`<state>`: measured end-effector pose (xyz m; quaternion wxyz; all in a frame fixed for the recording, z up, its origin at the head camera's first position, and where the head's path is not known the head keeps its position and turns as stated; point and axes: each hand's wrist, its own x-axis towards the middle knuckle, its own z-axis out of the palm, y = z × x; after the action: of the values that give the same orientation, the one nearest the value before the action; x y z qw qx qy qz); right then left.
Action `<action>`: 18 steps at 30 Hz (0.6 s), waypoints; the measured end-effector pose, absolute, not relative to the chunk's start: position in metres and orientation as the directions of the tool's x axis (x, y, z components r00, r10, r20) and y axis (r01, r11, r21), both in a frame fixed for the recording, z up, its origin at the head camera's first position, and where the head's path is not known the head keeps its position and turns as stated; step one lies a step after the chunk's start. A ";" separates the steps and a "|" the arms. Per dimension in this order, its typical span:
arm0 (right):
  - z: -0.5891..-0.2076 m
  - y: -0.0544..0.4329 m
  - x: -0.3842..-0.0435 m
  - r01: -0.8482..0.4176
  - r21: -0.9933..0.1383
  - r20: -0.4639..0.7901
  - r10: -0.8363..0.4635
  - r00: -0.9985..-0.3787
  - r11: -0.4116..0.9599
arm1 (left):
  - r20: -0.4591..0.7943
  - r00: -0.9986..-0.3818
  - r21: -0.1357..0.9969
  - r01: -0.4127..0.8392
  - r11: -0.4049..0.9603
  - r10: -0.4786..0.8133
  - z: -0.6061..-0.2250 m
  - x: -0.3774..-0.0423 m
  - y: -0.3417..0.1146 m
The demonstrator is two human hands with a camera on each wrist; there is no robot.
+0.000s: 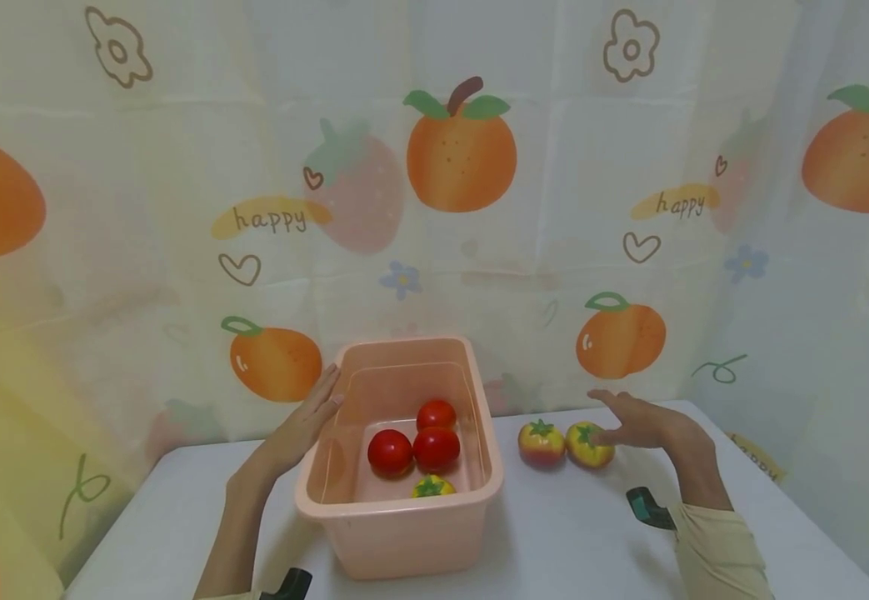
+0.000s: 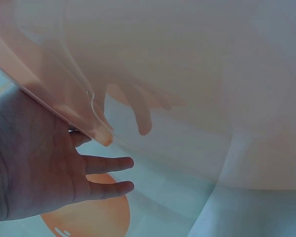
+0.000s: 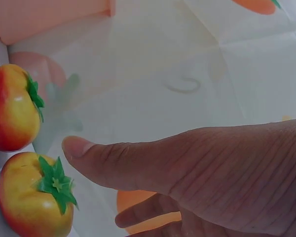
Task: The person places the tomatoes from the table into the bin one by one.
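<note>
A pink plastic bin (image 1: pixel 404 533) stands on the white table, holding three red tomatoes (image 1: pixel 436 450) and a yellow one with a green top (image 1: pixel 432 486) near its front wall. My left hand (image 1: pixel 302 427) lies along the bin's left rim, fingers straight; in the left wrist view that hand (image 2: pixel 44 158) spreads its fingers at the bin's edge. Right of the bin, two yellow-red tomatoes with green leafy tops (image 1: pixel 542 443) (image 3: pixel 37 195) sit side by side. My right hand (image 1: pixel 647 423) hovers by the right-hand one, thumb extended toward it, nothing in the grasp.
Behind the table (image 1: pixel 569 533) hangs a pale curtain (image 1: pixel 524 317) printed with oranges, strawberries and the word happy. It also runs down the left and right sides. Dark straps (image 1: pixel 650 508) sit at both wrists, by the light sleeves.
</note>
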<state>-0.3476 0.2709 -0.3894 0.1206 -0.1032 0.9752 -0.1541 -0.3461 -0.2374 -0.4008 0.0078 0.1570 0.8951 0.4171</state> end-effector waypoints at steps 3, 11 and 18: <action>-0.392 0.270 -0.350 -0.147 -0.326 -0.224 -0.227 -0.948 0.934 | 0.116 -0.951 0.750 0.274 0.602 0.288 -0.401 -0.346 -0.237; -0.405 0.269 -0.355 -0.073 -0.350 -0.273 -0.176 -0.946 0.934 | 0.115 -0.950 0.750 0.275 0.602 0.291 -0.401 -0.347 -0.237; -0.419 0.270 -0.360 -0.023 -0.337 -0.319 -0.137 -0.938 0.941 | 0.117 -0.950 0.752 0.276 0.599 0.291 -0.402 -0.347 -0.238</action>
<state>-0.3599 0.2697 -0.4194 0.1713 -0.0415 0.9702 -0.1664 -0.3474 -0.2378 -0.4021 0.0088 0.1583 0.8941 0.4188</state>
